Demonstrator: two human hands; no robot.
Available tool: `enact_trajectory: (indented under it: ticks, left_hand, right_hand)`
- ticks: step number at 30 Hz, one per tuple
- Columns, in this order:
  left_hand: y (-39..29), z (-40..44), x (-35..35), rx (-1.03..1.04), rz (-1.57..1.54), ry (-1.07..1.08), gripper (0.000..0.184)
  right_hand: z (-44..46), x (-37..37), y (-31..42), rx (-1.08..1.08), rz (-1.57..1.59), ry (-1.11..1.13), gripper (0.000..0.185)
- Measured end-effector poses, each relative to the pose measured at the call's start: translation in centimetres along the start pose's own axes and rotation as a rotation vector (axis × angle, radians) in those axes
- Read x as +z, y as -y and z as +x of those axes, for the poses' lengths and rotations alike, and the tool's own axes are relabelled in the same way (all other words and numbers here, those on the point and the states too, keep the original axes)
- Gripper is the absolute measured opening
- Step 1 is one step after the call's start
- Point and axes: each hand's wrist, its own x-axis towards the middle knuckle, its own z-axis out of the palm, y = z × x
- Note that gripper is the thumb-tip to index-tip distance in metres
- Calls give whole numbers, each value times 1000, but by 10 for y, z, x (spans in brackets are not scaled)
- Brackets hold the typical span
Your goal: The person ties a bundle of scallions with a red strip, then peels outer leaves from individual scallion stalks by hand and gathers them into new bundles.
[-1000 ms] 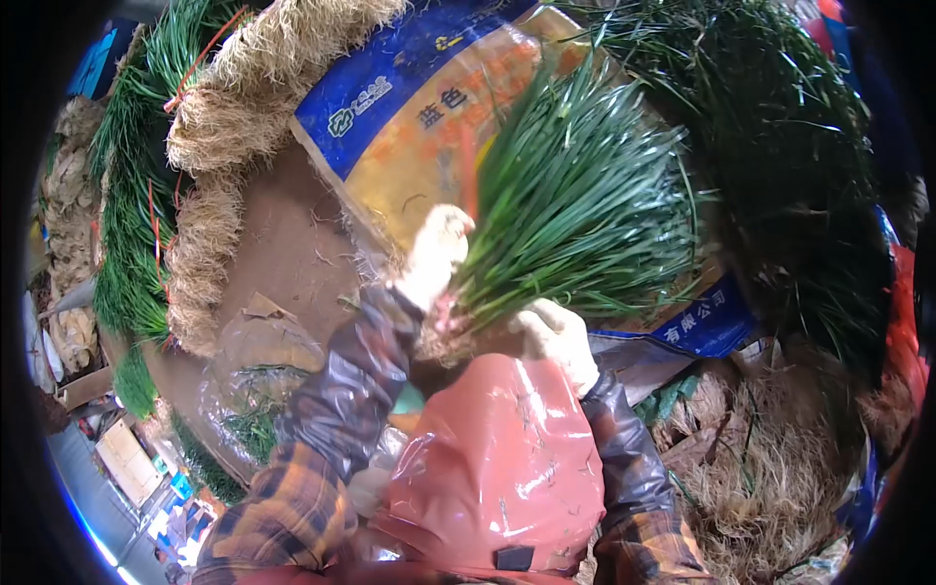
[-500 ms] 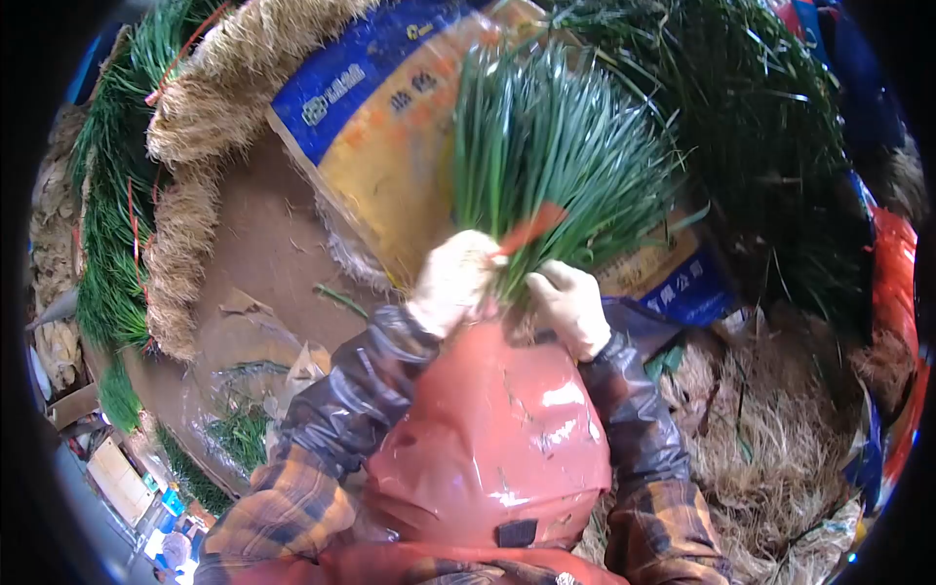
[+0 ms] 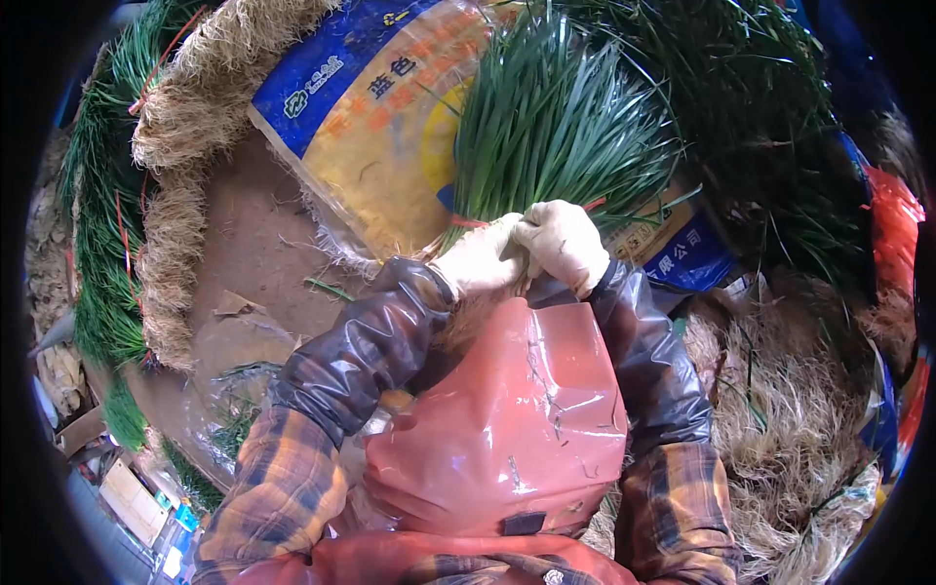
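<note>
- Apron [image 3: 497,429]: just below the left hand [image 3: 480,259] and right hand [image 3: 565,244], both gloved.
- Left hand: curled round the base of the green bunch [image 3: 556,136].
- Right hand: against the left, fingers bent tight on the red band [image 3: 470,222].
- Bunch: leaves fan out beyond both hands.
- Roots [image 3: 780,429]: right of the hands.
- Sack [image 3: 361,156]: beyond them, under the leaves.

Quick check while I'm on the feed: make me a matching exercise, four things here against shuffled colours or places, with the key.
1. Leafy green bunch
2. Apron
3. Printed sack
4. Tied rooted bundles

A. Along the picture's left side
B. Stems gathered at the left hand and right hand
C. Blue and yellow
D. Glossy pinkish red

Pairs: 1-B, 2-D, 3-C, 4-A
</note>
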Motion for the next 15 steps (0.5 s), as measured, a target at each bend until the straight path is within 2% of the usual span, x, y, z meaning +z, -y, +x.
enact_trajectory:
  ticks: [2,4,5,6,8,9,10,11,13,14,15]
  left_hand:
    - [4,0,2,-69,-60,78,14]
    - [33,8,16,-184,-480,-125,16]
    - [35,9,22,-231,-817,-190,14]
    - [35,10,20,-229,-820,-183,14]
    - [38,13,9,65,-293,-167,12]
    - [39,18,7,-146,-446,-104,12]
    - [41,21,2,-126,-473,-67,13]
    - [42,19,2,-143,-455,-48,13]
    - [18,15,-7,-150,-385,5,16]
    - [9,12,-10,-146,-341,33,19]
    - [13,11,-10,-131,-315,61,21]
  right_hand:
    - [-1,3,6,-18,-8,-33,24]
    - [-10,11,18,-241,-319,-326,25]
    - [-14,9,22,-229,-399,-296,19]
    - [-18,7,19,-223,-402,-299,19]
    - [-28,-3,5,-478,295,-551,17]
    - [-35,-12,-1,-527,204,-648,27]
    - [-39,-19,-6,-577,112,-743,40]
    - [-38,-22,-8,-623,-138,-737,47]
    - [-35,-18,-6,-587,-515,-616,62]
    - [-21,2,-29,-706,-667,-737,37]
    - [-22,5,-31,-652,-767,-668,24]
